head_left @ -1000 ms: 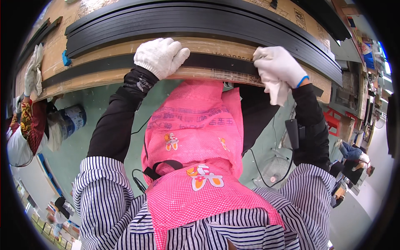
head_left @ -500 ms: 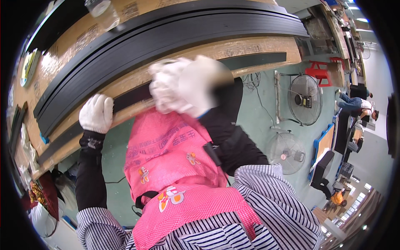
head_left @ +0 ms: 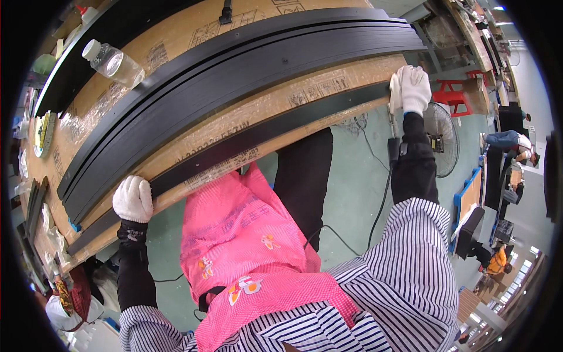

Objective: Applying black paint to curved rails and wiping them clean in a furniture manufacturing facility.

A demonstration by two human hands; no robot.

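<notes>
A long, narrow black strip [head_left: 234,151] lies along the near edge of the cardboard-covered table. My left hand [head_left: 134,199], in a white knit glove, has its fingers curled over this strip toward the left. At the strip's right end is my right hand [head_left: 412,89], also gloved in white and closed. A white fold, apparently a cloth [head_left: 396,97], hangs from its left side against the strip; glove and cloth are hard to tell apart. Behind the strip rests a stack of wider long black boards [head_left: 246,76].
A clear bottle with a white cap [head_left: 114,63] lies behind the boards. A black-handled tool [head_left: 225,13] is at the far side. Right of the table are a standing fan [head_left: 441,141] and a red stool [head_left: 451,97]. Cables [head_left: 337,232] hang near my right arm. Other people work at far right.
My right hand has swept from the middle of the strip out to its right end, uncovering the strip. My left hand stays on the strip. The bottle and table appear slightly shifted as the view moved.
</notes>
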